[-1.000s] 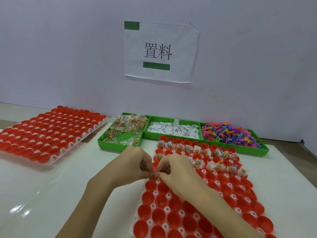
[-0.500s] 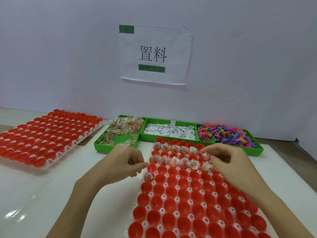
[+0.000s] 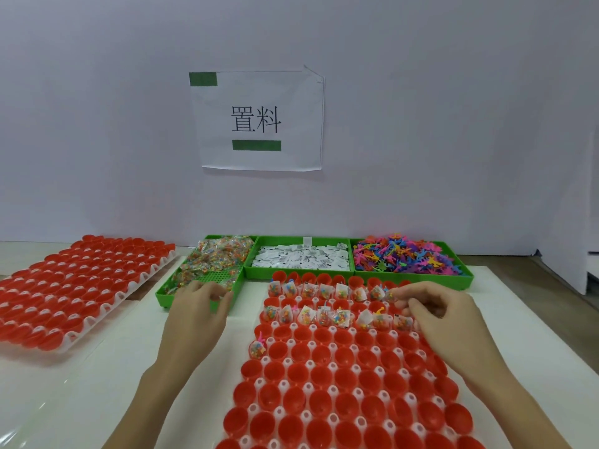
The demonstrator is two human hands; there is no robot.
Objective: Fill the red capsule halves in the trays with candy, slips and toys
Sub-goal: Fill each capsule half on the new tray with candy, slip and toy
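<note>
A white tray of red capsule halves lies in front of me. Its two far rows hold candy packets, slips and toys, and one half at the left of the third row is filled too. My right hand hovers over the right end of those rows and pinches a small clear candy packet at its fingertips. My left hand is at the front edge of the candy bin. Its fingers are curled away from me, so I cannot see whether it holds anything.
Three green bins stand behind the tray: candy packets, white slips and coloured toys. A second tray of red halves lies at the left. A paper sign hangs on the wall behind.
My hands were together over the tray's left side and have parted. The left moved to the candy bin and the right to the right end of the filled rows. A filled half now shows in the third row.
</note>
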